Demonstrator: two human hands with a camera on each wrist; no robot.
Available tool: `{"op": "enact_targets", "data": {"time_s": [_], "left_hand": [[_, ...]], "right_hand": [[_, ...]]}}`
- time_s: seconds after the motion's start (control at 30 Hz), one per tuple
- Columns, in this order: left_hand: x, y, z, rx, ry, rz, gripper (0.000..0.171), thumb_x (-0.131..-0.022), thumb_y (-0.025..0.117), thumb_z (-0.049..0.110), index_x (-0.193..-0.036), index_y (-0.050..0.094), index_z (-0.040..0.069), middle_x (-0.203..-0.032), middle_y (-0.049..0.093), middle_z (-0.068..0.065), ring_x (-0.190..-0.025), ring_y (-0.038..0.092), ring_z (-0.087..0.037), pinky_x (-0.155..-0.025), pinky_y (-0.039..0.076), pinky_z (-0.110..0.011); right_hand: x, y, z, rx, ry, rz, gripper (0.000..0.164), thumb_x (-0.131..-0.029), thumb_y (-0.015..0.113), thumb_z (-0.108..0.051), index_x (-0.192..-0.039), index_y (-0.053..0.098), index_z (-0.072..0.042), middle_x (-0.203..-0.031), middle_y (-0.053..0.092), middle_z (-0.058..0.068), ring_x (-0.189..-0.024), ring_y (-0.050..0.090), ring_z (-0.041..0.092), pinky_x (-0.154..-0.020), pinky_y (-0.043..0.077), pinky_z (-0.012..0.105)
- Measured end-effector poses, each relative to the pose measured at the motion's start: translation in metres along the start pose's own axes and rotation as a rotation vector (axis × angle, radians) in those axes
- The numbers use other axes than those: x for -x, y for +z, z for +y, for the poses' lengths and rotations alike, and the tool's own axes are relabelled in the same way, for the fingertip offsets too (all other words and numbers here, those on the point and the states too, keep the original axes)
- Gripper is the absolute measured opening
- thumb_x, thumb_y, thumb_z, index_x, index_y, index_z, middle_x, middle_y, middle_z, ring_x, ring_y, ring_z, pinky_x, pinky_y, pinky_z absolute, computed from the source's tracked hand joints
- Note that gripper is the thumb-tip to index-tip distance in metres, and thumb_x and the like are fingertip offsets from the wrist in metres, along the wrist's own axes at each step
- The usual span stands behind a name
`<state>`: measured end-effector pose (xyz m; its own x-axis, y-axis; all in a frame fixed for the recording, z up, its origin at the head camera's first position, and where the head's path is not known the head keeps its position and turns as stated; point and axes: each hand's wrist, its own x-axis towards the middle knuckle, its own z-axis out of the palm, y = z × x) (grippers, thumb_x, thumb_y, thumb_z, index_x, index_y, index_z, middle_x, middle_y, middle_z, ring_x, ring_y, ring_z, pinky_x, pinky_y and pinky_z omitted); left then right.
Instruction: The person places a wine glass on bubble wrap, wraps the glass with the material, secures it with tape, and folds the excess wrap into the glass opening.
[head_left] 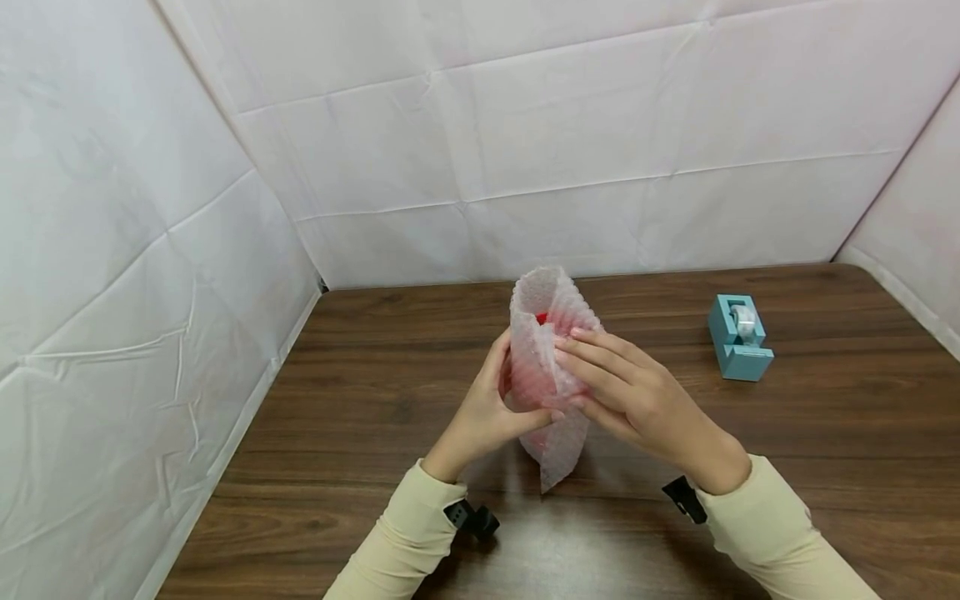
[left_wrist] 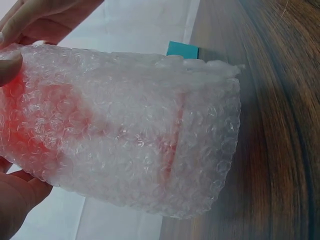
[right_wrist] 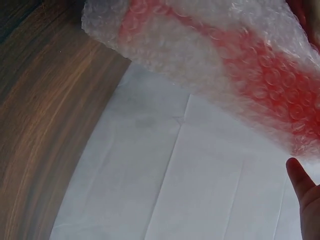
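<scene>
Bubble wrap (head_left: 553, 379) is rolled upright around a red and whitish object whose shape the wrap blurs. A bit of the red object (head_left: 542, 318) shows inside the open top of the roll. My left hand (head_left: 487, 412) grips the roll from the left, its thumb across the near side and its fingers behind. My right hand (head_left: 641, 392) lays nearly straight fingers on the roll's right side, over the wrap's overlapping edge. In the left wrist view, the lower part of the bubble wrap (left_wrist: 145, 135) extends beyond the red object toward the wooden table.
A blue-green tape dispenser (head_left: 738, 337) with a roll of clear tape stands on the right part of the brown wooden table (head_left: 375, 375). White sheeting (head_left: 480, 142) encloses the table at the back and sides. Each wrist wears a small black device (head_left: 471, 518).
</scene>
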<state>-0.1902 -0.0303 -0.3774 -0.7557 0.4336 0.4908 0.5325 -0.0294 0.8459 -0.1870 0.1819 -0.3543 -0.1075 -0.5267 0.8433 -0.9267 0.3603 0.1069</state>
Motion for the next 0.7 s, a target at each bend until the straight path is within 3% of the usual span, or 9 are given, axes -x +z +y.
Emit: {"op": "enact_targets", "data": {"time_s": [0.27, 0.5, 0.7], "left_hand": [[0.002, 0.000, 0.001, -0.066, -0.009, -0.020, 0.100, -0.071, 0.080, -0.004, -0.150, 0.024, 0.021, -0.138, 0.048, -0.010, -0.122, 0.050, -0.021, -0.099, 0.046, -0.033], [0.003, -0.001, 0.000, -0.126, 0.011, -0.049, 0.098, -0.071, 0.081, -0.002, -0.150, 0.025, 0.016, -0.136, 0.049, -0.012, -0.122, 0.050, -0.022, -0.099, 0.046, -0.034], [0.003, 0.000, -0.001, -0.156, 0.010, -0.080, 0.098, -0.072, 0.081, 0.000, -0.150, 0.024, 0.018, -0.137, 0.049, -0.011, -0.122, 0.051, -0.021, -0.098, 0.047, -0.034]], "right_hand": [[-0.003, -0.008, -0.001, -0.089, 0.008, -0.070, 0.033, -0.100, 0.050, -0.027, -0.111, 0.067, -0.001, -0.108, 0.068, 0.009, -0.102, 0.060, 0.024, -0.105, 0.038, 0.026], [-0.001, -0.011, -0.001, -0.130, 0.019, -0.106, 0.028, -0.100, 0.049, -0.028, -0.097, 0.067, -0.006, -0.088, 0.064, -0.002, -0.085, 0.058, 0.013, -0.098, 0.038, 0.037], [0.001, -0.011, -0.001, -0.128, 0.034, -0.122, 0.030, -0.101, 0.047, -0.031, -0.087, 0.063, -0.010, -0.078, 0.059, -0.008, -0.075, 0.052, 0.008, -0.094, 0.038, 0.042]]}}
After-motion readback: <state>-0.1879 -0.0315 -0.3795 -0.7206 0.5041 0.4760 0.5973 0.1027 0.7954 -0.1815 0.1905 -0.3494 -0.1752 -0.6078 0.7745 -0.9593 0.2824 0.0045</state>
